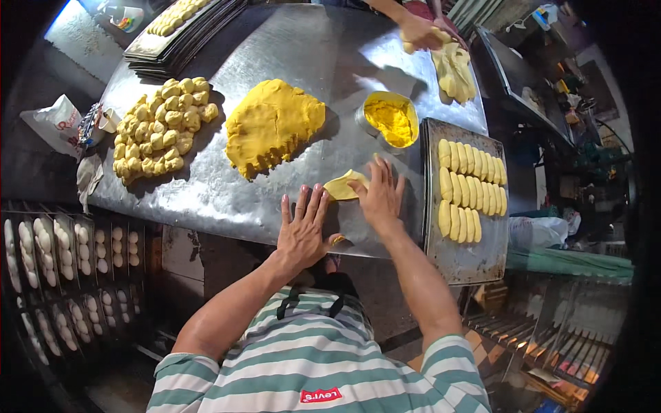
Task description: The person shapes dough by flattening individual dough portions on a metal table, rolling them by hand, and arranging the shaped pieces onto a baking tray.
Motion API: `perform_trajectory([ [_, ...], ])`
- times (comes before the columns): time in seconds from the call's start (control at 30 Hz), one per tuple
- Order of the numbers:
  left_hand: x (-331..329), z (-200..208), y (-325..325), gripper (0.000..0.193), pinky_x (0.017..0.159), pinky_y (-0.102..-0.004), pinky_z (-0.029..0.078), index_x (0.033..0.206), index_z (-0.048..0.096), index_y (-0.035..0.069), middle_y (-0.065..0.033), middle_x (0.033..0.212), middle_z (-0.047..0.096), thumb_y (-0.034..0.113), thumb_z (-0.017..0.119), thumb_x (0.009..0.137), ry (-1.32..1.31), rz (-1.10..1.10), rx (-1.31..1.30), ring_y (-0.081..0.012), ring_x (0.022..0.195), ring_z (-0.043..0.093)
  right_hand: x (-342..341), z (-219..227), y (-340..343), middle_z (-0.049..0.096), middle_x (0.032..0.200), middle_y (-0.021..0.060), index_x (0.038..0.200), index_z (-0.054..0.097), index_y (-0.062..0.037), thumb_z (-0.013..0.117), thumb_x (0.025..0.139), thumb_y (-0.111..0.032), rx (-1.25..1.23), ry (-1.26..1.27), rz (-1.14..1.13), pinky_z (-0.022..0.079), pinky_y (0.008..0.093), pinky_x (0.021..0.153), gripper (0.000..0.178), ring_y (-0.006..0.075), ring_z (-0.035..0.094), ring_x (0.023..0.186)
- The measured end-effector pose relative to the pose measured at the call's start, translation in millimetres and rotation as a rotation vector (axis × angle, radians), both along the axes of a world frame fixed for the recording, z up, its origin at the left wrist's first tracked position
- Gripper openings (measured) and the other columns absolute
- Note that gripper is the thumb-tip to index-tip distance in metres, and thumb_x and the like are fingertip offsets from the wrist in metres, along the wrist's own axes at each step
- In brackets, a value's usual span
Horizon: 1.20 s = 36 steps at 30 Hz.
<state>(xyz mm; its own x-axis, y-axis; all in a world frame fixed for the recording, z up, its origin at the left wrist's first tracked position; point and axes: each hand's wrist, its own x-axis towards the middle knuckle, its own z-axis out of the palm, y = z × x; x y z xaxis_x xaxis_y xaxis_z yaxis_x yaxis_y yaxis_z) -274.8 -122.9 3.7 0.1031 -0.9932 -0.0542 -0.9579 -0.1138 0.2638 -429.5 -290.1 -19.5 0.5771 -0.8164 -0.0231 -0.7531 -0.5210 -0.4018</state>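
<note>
A flat, pale yellow piece of dough [343,185] lies on the metal table [227,213] close to its near edge. My left hand [300,230] is open, fingers spread, with its fingertips beside the dough's left end. A bit of yellow paste sticks to the left thumb. At the dough's other end is my right hand [380,201], open, its thumb touching the dough and its fingers pointing away from me. Just beyond that hand stands a tin [364,122] holding bright yellow filling [391,118]. A large mound of yellow paste [272,124] sits farther left.
On the right, a baking tray [471,260] carries rows of shaped dough pieces [471,172]. Many dough lumps [162,127] are heaped on the left, near stacked trays [175,58]. Across the table, another person's hand [421,33] handles dough [454,74]. A loaded rack [76,275] stands lower left.
</note>
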Motion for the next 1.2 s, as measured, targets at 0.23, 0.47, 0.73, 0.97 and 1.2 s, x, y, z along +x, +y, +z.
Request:
perform_trajectory([
  [0.23,26.4,5.0,17.7,0.093,0.127,-0.0688,0.018,0.168,0.031,0.004,-0.0150,0.177,0.025,0.056,0.064,0.099,0.115,-0.054,-0.048,-0.0392,0.164,0.019,19.7,0.7,17.9,0.039,0.168,0.0225,0.155,0.046,-0.0054,0.068,0.100,-0.041,-0.087,-0.009,-0.091,0.025,0.0623,0.126,0.069,0.0399,0.034,0.157],
  [0.47,103.5,-1.7,54.4,0.075,0.128,-0.0640,0.021,0.162,0.045,0.016,-0.0191,0.171,0.035,0.040,0.075,0.097,0.326,-0.006,-0.118,-0.0428,0.161,0.026,38.4,15.2,33.6,0.041,0.165,0.0251,0.148,0.049,-0.0035,0.073,0.098,-0.040,0.113,-0.048,-0.185,0.030,0.0610,0.124,0.066,0.0462,0.038,0.153],
  [0.73,199.4,3.6,107.5,0.052,0.127,-0.0621,0.024,0.147,0.061,0.015,-0.0201,0.163,0.045,0.025,0.075,0.098,0.345,0.154,-0.230,-0.0445,0.157,0.033,37.7,12.4,48.4,0.044,0.164,0.0235,0.146,0.049,-0.0017,0.067,0.103,-0.045,0.024,-0.085,-0.256,0.032,0.0615,0.124,0.063,0.0461,0.039,0.153],
  [0.97,210.5,0.4,108.8,0.046,0.126,-0.0588,0.028,0.144,0.064,0.013,-0.0210,0.158,0.052,0.020,0.071,0.099,0.396,0.343,-0.345,-0.0467,0.155,0.036,44.6,30.2,98.6,0.052,0.156,0.0246,0.158,0.042,-0.0014,0.073,0.099,-0.040,-0.033,-0.141,-0.081,0.039,0.0565,0.118,0.076,0.0462,0.045,0.147],
  [1.2,176.6,-3.8,94.8,0.047,0.126,-0.0476,0.032,0.145,0.064,0.003,-0.0219,0.153,0.058,0.013,0.071,0.099,0.507,0.334,-0.387,-0.0380,0.152,0.045,-33.2,38.4,51.9,0.072,0.130,0.0179,0.131,0.069,-0.0024,0.075,0.098,-0.020,0.168,-0.266,-0.156,0.053,0.0429,0.102,0.038,0.0339,0.068,0.118],
])
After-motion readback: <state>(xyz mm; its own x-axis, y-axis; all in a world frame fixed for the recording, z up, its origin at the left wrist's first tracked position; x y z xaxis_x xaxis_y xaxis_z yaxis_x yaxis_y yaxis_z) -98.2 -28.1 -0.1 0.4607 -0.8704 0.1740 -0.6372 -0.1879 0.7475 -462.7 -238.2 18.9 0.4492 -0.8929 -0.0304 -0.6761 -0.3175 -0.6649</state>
